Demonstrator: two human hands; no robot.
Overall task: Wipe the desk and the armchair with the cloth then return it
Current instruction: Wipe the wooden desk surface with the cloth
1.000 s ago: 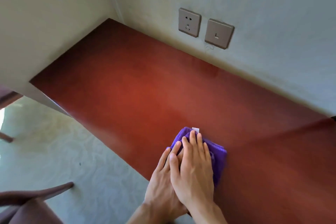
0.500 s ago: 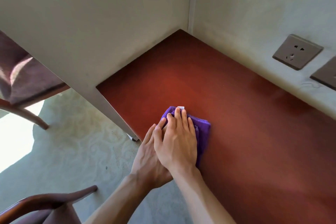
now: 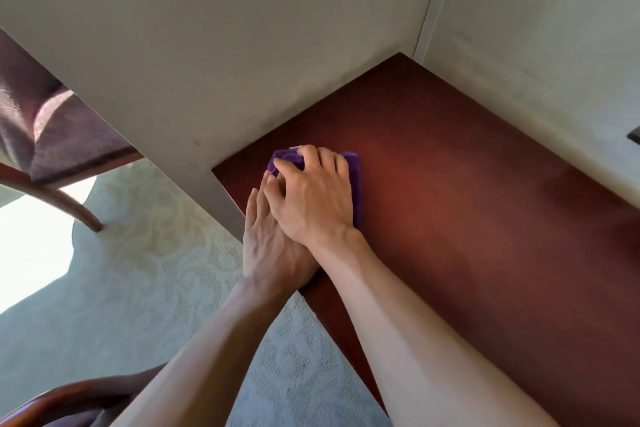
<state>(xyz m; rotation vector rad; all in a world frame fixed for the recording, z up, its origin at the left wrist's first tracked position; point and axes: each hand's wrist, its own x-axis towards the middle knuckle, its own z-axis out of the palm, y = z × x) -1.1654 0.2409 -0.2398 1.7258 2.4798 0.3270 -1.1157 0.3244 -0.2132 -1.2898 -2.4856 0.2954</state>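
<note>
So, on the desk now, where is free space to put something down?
The desk is bare from the purple cloth rightward, up to the back wall and into the far corner. The crowded spot is its left end by the side wall, where the right hand lies over the left hand, pressing the cloth.

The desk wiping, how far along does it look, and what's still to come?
Nothing shows finished. In hand: both hands, right hand stacked over left hand, press the purple cloth flat on the red desk, at its left end by the wall. Left: the armchair beyond the wall looks untouched, and the cloth is not yet returned.
</note>
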